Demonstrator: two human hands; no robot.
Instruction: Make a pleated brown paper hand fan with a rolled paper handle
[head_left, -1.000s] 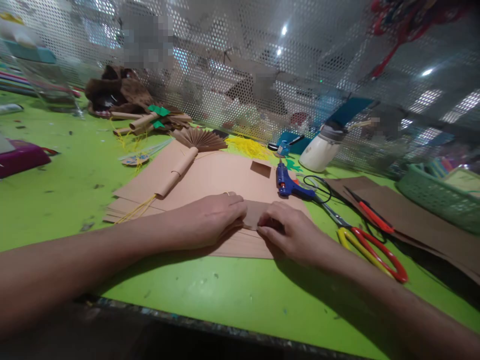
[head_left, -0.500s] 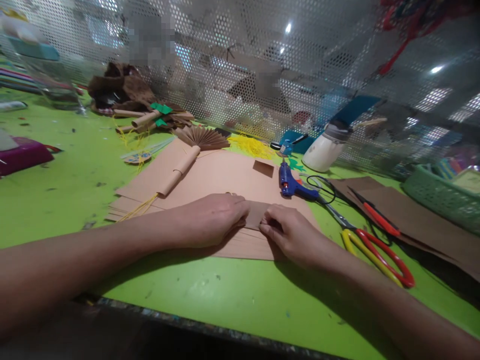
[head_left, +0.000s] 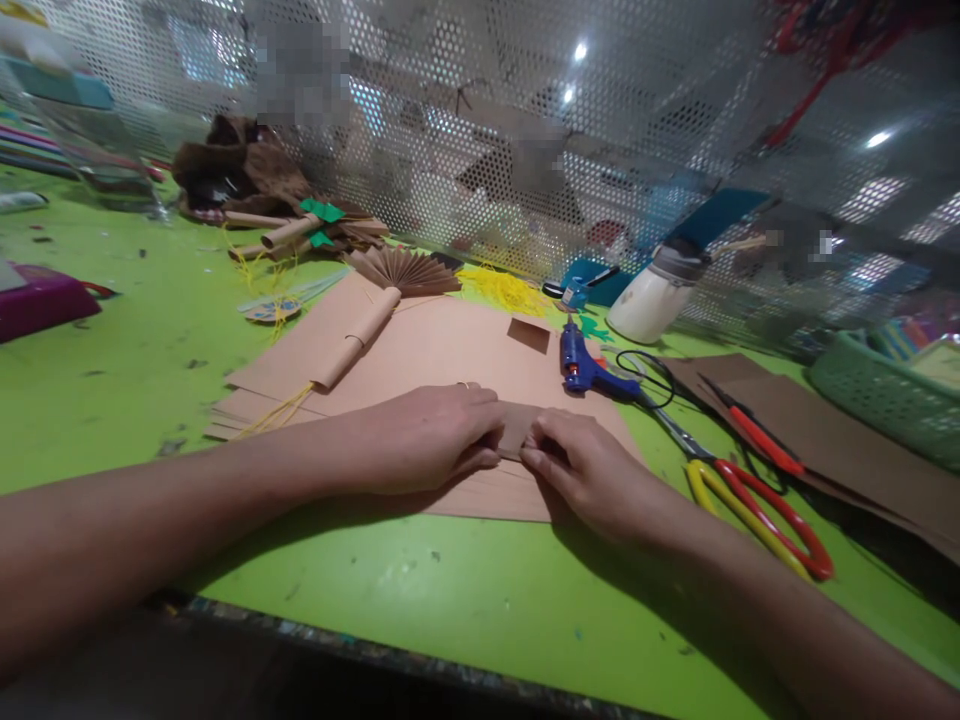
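Between my two hands lies a small piece of brown paper [head_left: 515, 428], flat on a stack of tan paper sheets [head_left: 457, 340]. My left hand [head_left: 442, 432] is closed at its left end, the fingertips partly hidden. At the right end, my right hand [head_left: 581, 460] pinches the edge of the piece between thumb and fingers. Beyond my left hand rests a rolled paper tube [head_left: 356, 340] with yellow strings at its near end and a pleated paper fan [head_left: 405, 271] at its far end. A small folded brown piece [head_left: 531, 333] sits farther up the stack.
Right of the stack are a blue glue gun [head_left: 589, 365], scissors with red and yellow handles [head_left: 772, 510], a red-handled cutting tool [head_left: 765, 440], brown sheets [head_left: 817, 420] and a green basket [head_left: 885, 400]. A white bottle [head_left: 651, 300] stands by the mesh screen. A purple object [head_left: 45, 300] lies left.
My left hand has shifted slightly right along the small paper piece, covering more of it. My right hand keeps its pinch. The view has moved a little.
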